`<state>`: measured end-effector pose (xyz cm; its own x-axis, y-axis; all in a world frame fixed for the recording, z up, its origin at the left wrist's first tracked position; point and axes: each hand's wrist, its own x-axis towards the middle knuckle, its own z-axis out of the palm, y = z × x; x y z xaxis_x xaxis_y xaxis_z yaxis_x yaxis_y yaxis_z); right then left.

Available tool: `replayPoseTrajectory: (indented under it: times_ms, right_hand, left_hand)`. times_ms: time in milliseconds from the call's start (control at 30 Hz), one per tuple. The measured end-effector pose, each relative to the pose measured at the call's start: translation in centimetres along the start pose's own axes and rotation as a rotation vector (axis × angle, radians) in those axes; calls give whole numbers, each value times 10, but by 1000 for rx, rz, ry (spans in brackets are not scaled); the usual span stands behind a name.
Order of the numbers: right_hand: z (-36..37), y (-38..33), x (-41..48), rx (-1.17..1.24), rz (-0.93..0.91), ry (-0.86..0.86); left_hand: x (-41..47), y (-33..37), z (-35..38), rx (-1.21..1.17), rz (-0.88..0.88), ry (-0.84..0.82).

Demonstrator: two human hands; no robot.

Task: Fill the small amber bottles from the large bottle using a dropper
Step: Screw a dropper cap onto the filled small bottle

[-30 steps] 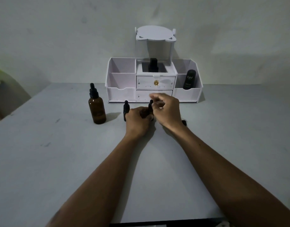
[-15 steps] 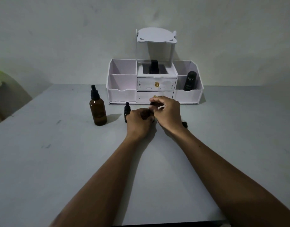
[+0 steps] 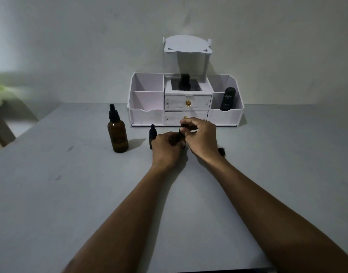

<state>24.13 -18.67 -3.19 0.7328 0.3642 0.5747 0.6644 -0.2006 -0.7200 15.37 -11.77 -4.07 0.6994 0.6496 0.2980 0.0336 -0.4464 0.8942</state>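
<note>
The large amber bottle (image 3: 118,135) with a black dropper cap stands on the grey table, left of my hands. One small amber bottle (image 3: 152,136) with a dropper cap stands just left of my left hand. My left hand (image 3: 166,149) wraps around another small bottle, mostly hidden. My right hand (image 3: 200,137) pinches that bottle's black dropper cap (image 3: 181,132) from above. A small dark object (image 3: 221,151) lies on the table right of my right wrist; what it is I cannot tell.
A white desk organiser (image 3: 186,107) with two drawers stands at the back against the wall. It holds a black "Kahf" tube (image 3: 227,99) on the right and a black bottle (image 3: 184,81) in the middle. A wooden stool (image 3: 2,115) stands far left.
My right hand has come down from holding the dropper raised above the small bottle to pressing the cap onto it. The left hand stays on the bottle.
</note>
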Motion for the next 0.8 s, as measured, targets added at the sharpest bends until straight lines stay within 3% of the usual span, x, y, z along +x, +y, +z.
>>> replayPoseTrajectory:
  times_ms: [233, 433, 533, 667, 800]
  right_hand:
    - [-4, 1, -2, 11, 14, -21]
    - [-10, -4, -1, -28, -79, -37]
    - [-17, -15, 3, -12, -134, 7]
    - [-17, -37, 7, 51, -188, 15]
    - [6, -68, 12, 140, -211, -55]
  left_hand:
    - [-6, 9, -5, -47, -48, -27]
    - [-14, 3, -19, -56, -171, -128]
    - [-16, -3, -47, 74, -58, -148]
    - [-15, -7, -99, 13, 105, 100]
    - [2, -19, -145, -22, 141, 432]
